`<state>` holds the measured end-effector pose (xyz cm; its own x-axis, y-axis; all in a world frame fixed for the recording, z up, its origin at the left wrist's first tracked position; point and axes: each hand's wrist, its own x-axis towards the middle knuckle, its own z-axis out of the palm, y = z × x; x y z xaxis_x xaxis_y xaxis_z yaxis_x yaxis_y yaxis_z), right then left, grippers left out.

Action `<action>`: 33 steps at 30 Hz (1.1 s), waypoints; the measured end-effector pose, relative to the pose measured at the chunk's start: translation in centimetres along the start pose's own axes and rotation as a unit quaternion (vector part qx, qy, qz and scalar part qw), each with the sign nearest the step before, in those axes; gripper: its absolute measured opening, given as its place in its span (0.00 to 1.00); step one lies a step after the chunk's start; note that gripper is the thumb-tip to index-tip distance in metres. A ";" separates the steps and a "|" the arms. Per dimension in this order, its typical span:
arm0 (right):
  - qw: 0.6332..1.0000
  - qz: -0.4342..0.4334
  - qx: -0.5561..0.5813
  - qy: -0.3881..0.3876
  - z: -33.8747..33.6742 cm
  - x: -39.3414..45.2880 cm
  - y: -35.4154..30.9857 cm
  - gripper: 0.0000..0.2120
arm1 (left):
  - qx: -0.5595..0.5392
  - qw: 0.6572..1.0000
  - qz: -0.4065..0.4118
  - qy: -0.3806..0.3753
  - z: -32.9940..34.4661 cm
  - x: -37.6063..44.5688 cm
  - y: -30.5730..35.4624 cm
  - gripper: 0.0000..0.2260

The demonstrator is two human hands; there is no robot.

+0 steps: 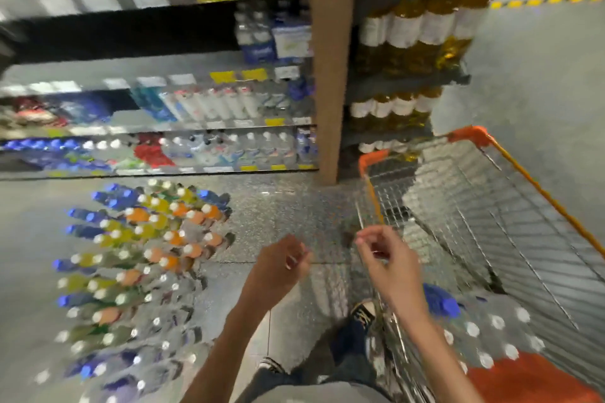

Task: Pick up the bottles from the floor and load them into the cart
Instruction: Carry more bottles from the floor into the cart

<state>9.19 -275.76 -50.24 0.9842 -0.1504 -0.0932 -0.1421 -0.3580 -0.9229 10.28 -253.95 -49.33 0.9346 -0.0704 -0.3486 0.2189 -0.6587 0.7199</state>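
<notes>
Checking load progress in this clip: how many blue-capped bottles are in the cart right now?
1: a blue-capped bottle lies at the near end of the cart, beside the clear white-capped bottles. The right hand may hide others.

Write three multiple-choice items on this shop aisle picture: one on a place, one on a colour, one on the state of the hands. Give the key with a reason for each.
1. Where do most of the bottles stand?
A. On the floor, left of the person
B. Inside the cart
C. On top of the wooden post

2. What colour is the rim of the cart?
A. Green
B. Orange
C. Black

3. What do the left hand and right hand hold?
A. One bottle each
B. The cart's rim
C. Nothing

Key: 1 A, the big group stands on the floor at left. 2 B, the corners and edges are orange. 3 C, both hands hang in the air with loosely curled fingers, empty.
</notes>
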 end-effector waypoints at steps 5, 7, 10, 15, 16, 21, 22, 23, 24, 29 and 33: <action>0.995 -0.047 -0.033 -0.081 8.1 -2.1 -4.5 0.08 | -0.025 0.994 -0.030 0.101 -7.0 -6.2 -8.3 0.11; 0.991 -0.058 -0.042 -0.111 11.4 -3.7 -6.5 0.07 | -0.055 0.988 -0.051 0.133 -9.9 -9.0 -10.9 0.05; 0.984 -0.071 -0.037 -0.161 16.5 -5.9 -9.5 0.08 | -0.094 0.977 -0.092 0.171 -13.5 -12.5 -15.4 0.06; 0.970 -0.082 -0.041 -0.224 23.7 -8.2 -13.1 0.06 | -0.129 0.948 -0.174 0.234 -17.7 -17.1 -22.0 0.01; 0.967 -0.083 -0.044 -0.236 24.7 -8.4 -13.8 0.05 | -0.143 0.942 -0.183 0.244 -18.3 -17.5 -22.8 0.02; 0.946 -0.084 -0.062 -0.306 28.9 -7.1 -16.2 0.04 | -0.191 0.923 -0.210 0.259 -20.6 -17.5 -25.7 0.02; 0.942 -0.076 -0.066 -0.320 29.8 -6.4 -16.4 0.05 | -0.198 0.921 -0.212 0.261 -21.0 -17.2 -26.3 0.01; 0.939 -0.066 -0.069 -0.330 30.8 -5.6 -16.6 0.05 | -0.201 0.919 -0.214 0.263 -21.4 -16.7 -27.0 0.01; 0.936 -0.057 -0.071 -0.339 31.9 -4.7 -16.8 0.05 | -0.202 0.918 -0.215 0.267 -21.8 -16.1 -27.6 0.02; 0.917 -0.029 -0.074 -0.392 37.8 0.8 -17.2 0.05 | -0.190 0.903 -0.260 0.285 -24.0 -12.4 -29.7 0.03; 0.908 -0.018 -0.089 -0.409 43.0 5.4 -17.0 0.06 | -0.176 0.900 -0.279 0.284 -26.0 -8.3 -31.4 0.02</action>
<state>21.41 -230.85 -51.13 0.7274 0.5728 -0.3779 -0.0519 -0.5032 -0.8626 2.95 -213.20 -53.47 0.6217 0.6587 -0.4238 0.6810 -0.1873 0.7079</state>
